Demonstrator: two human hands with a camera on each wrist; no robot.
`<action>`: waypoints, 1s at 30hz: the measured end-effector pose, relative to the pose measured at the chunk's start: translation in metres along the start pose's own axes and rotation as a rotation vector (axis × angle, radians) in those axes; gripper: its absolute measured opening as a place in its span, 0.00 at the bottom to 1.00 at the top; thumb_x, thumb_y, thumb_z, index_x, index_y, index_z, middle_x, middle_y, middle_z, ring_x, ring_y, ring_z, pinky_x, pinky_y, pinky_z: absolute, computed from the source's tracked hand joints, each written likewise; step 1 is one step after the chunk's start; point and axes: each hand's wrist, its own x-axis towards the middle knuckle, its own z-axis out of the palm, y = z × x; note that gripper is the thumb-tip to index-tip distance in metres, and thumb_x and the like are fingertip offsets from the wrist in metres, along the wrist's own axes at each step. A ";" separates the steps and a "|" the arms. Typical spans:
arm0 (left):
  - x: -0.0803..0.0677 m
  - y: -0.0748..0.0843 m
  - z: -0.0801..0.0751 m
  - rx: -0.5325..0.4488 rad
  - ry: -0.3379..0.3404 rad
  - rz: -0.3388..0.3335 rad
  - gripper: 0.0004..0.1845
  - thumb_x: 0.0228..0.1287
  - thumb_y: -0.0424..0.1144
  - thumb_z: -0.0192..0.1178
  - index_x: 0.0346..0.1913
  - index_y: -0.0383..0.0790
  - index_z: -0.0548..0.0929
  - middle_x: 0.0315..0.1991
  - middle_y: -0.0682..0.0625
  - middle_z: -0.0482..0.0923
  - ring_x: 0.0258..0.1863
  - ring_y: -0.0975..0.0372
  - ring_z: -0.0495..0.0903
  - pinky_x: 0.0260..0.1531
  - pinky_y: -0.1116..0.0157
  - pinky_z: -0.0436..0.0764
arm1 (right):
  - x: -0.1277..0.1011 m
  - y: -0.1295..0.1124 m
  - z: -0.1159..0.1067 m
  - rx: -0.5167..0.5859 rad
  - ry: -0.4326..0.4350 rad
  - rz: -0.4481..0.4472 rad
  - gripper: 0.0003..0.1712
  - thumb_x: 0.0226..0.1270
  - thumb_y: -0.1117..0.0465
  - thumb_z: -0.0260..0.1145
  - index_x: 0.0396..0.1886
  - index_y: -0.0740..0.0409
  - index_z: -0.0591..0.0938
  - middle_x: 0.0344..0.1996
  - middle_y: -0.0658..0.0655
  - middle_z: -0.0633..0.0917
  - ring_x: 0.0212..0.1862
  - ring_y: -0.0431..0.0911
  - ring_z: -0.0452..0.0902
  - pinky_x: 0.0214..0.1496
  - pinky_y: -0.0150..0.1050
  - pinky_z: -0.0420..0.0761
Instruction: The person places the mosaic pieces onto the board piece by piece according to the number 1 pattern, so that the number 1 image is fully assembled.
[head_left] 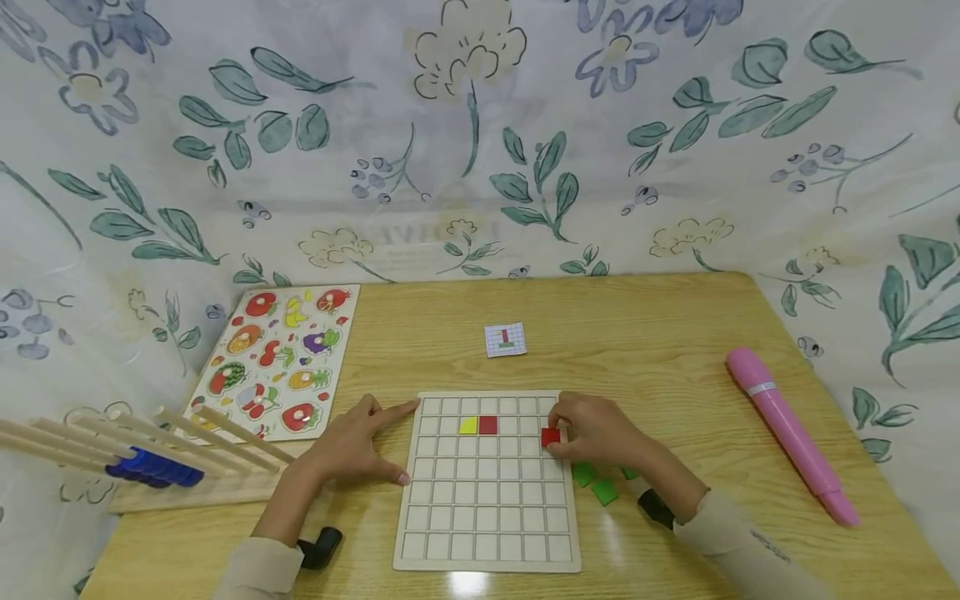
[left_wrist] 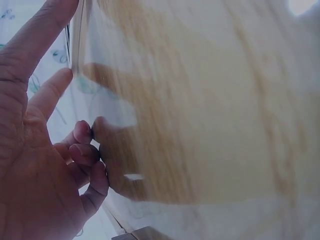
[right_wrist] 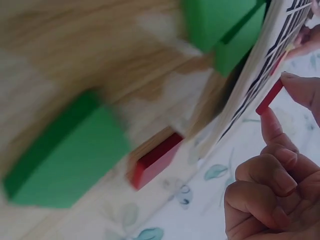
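Observation:
A white grid board [head_left: 450,544] lies flat on the wooden table. A yellow tile [head_left: 468,426] and a dark red tile [head_left: 488,425] sit side by side in its upper part. My left hand [head_left: 352,446] touches the board's left edge with index finger and thumb spread apart; its other fingers rest bent on the table in the left wrist view. Between thumb and finger, my right hand [head_left: 600,429] pinches a red tile [right_wrist: 270,96] over the board's right side. Near it on the table lie green tiles [head_left: 604,491] and another red tile [right_wrist: 156,159].
Behind the board lies a small grid card [head_left: 506,340] with a coloured pattern. At left are a fruit puzzle board [head_left: 273,350] and a wooden peg rack [head_left: 225,486] with blue rings. A pink pen-shaped object [head_left: 791,433] lies at right. Flowered sheeting [head_left: 480,208] surrounds the table.

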 end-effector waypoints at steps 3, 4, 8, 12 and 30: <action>0.000 -0.001 0.000 0.002 0.001 -0.001 0.60 0.29 0.73 0.75 0.74 0.67 0.65 0.37 0.51 0.61 0.28 0.60 0.60 0.28 0.65 0.62 | 0.007 -0.006 0.003 0.007 -0.007 -0.020 0.12 0.53 0.54 0.76 0.33 0.55 0.85 0.27 0.46 0.77 0.26 0.34 0.63 0.27 0.29 0.65; 0.001 -0.002 0.001 0.002 0.002 0.000 0.60 0.29 0.73 0.75 0.74 0.67 0.65 0.37 0.51 0.60 0.28 0.60 0.60 0.28 0.65 0.62 | 0.009 -0.008 0.004 0.008 -0.009 -0.025 0.12 0.54 0.54 0.76 0.33 0.54 0.85 0.27 0.46 0.76 0.25 0.34 0.62 0.27 0.29 0.65; 0.000 -0.002 0.001 -0.001 0.006 0.004 0.60 0.29 0.73 0.75 0.74 0.66 0.66 0.37 0.51 0.61 0.28 0.60 0.60 0.28 0.65 0.63 | 0.017 -0.014 0.008 0.014 -0.024 -0.036 0.12 0.53 0.54 0.76 0.34 0.55 0.85 0.28 0.46 0.76 0.26 0.35 0.62 0.27 0.29 0.64; 0.000 -0.001 0.001 -0.005 0.006 0.006 0.59 0.30 0.73 0.75 0.74 0.65 0.66 0.37 0.50 0.61 0.28 0.60 0.60 0.28 0.65 0.63 | 0.023 -0.022 0.012 0.019 -0.043 -0.041 0.12 0.53 0.55 0.75 0.34 0.56 0.85 0.28 0.46 0.77 0.27 0.35 0.64 0.28 0.29 0.66; 0.000 -0.001 -0.001 -0.010 0.005 0.007 0.59 0.31 0.71 0.76 0.74 0.65 0.66 0.37 0.50 0.61 0.28 0.60 0.60 0.28 0.64 0.62 | 0.048 -0.049 0.033 -0.018 -0.036 -0.112 0.13 0.57 0.55 0.76 0.37 0.57 0.87 0.32 0.48 0.79 0.29 0.37 0.67 0.32 0.30 0.70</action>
